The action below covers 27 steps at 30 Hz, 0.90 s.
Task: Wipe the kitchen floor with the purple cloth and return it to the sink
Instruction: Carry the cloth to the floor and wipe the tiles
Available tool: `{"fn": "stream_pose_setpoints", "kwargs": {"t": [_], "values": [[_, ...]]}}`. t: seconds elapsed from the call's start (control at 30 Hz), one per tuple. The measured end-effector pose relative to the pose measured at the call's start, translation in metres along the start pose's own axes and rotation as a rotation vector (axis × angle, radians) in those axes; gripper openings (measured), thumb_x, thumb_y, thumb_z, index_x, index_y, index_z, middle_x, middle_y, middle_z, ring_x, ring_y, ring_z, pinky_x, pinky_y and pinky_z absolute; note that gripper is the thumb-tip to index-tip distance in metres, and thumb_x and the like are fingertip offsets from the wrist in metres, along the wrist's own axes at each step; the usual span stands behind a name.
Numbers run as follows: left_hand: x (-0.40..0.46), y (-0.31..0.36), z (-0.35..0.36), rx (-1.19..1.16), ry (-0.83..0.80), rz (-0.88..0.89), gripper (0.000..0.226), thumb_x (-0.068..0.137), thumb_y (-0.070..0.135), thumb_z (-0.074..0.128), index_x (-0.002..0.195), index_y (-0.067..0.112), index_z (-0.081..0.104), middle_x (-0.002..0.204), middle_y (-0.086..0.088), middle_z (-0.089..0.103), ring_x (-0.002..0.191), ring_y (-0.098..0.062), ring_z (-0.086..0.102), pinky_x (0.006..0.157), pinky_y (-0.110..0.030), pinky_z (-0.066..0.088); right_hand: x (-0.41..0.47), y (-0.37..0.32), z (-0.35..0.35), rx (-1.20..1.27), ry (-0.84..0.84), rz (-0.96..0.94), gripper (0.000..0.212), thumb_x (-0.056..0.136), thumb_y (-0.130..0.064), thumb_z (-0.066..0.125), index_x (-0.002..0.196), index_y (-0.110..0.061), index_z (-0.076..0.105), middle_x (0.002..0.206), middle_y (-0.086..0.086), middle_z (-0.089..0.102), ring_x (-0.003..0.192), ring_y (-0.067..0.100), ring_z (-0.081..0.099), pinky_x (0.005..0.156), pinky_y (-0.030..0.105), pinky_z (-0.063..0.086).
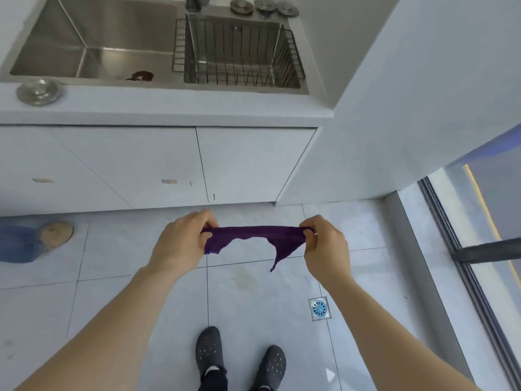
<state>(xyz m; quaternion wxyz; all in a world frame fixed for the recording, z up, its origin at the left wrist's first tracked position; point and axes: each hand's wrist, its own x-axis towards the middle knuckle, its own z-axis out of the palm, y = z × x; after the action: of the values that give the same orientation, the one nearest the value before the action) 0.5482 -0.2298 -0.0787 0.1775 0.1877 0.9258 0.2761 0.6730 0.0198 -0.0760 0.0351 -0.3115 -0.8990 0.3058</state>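
Note:
The purple cloth is stretched out in the air above the pale tiled floor, in front of the cabinet doors. My left hand pinches its left end and my right hand pinches its right end. A pointed corner of the cloth hangs down near my right hand. The steel sink is set in the counter above, with a dark brown scrap at its front edge.
A wire drying basket fills the sink's right basin. Metal strainer lids sit on the counter. A floor drain lies right of my dark shoes. Another person's foot stands at left. A glass door frame runs along the right.

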Motion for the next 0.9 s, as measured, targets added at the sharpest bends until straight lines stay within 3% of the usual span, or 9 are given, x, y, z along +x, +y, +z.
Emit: {"fn": "stream_pose_setpoints", "kwargs": {"t": [0.3,0.6,0.9], "values": [[-0.011,-0.107,0.158,-0.003,-0.114,-0.113,0.021,0.091,0.008,0.06,0.096,0.028,0.064,0.093,0.011,0.07,0.081,-0.019,0.062,0.072,-0.033,0.047,-0.038,0.125,0.149,0.018,-0.116,0.145,0.023,0.096,-0.006,0.049,0.095,-0.024,0.063,0.092,-0.005,0.07,0.082,0.024,0.064,0.069,0.042,0.054],[-0.026,-0.223,0.344,-0.035,-0.286,-0.192,0.027,0.091,0.005,0.06,0.09,0.032,0.063,0.086,0.014,0.07,0.079,-0.015,0.064,0.072,-0.035,0.053,-0.075,0.277,0.312,-0.052,-0.216,0.2,0.023,0.097,-0.006,0.053,0.093,-0.028,0.062,0.089,-0.007,0.07,0.073,0.019,0.064,0.061,0.038,0.052],[0.045,-0.345,0.508,-0.048,-0.342,-0.113,0.021,0.093,0.01,0.062,0.1,0.03,0.065,0.097,0.016,0.069,0.088,-0.01,0.064,0.077,-0.026,0.047,-0.022,0.387,0.477,-0.11,-0.086,0.11,0.021,0.098,-0.006,0.049,0.103,-0.021,0.062,0.097,-0.002,0.067,0.074,0.028,0.06,0.066,0.039,0.048]]}}
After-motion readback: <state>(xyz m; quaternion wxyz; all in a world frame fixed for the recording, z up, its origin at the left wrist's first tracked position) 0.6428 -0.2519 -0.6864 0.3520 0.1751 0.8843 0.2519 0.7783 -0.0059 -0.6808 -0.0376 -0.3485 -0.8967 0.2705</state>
